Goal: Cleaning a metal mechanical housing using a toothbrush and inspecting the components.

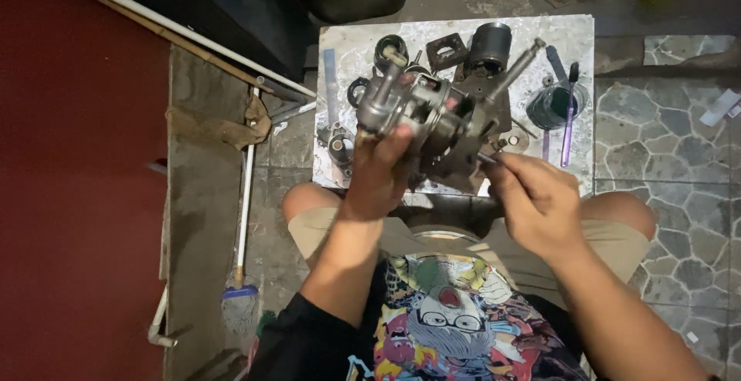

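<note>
The left hand point(384, 171) is clamped around a grey metal engine assembly point(428, 118), thumb and fingers wrapped on its near side, holding it up in the air above the person's knees and just in front of a pale marble slab point(575, 37) that lies on the ground. The assembly is tilted, its carburettor-like end pointing left and a long threaded stud point(515, 68) sticking out up and to the right. The right hand point(536, 199) sits just right of the assembly, fingers pinched together on a thin metal tool point(488, 158) whose tip touches the lower right side of the casting; what kind of tool it is cannot be told. On the slab beyond the assembly lie loose parts: a dark cylinder sleeve point(489, 47) near the far edge, a square flanged piece point(448, 49) just left of it, a rubber ring point(390, 47) farther left, and a flat metal ruler point(330, 84) along the left side. To the right on the slab stands a small round container of dark liquid point(552, 105), with a purple-handled brush point(569, 118) lying beside it. Left of the slab, on the concrete, a white-handled broom point(245, 203) rests beside a crumpled brown rag point(224, 128). The floor to the right is irregular stone paving point(679, 165).
</note>
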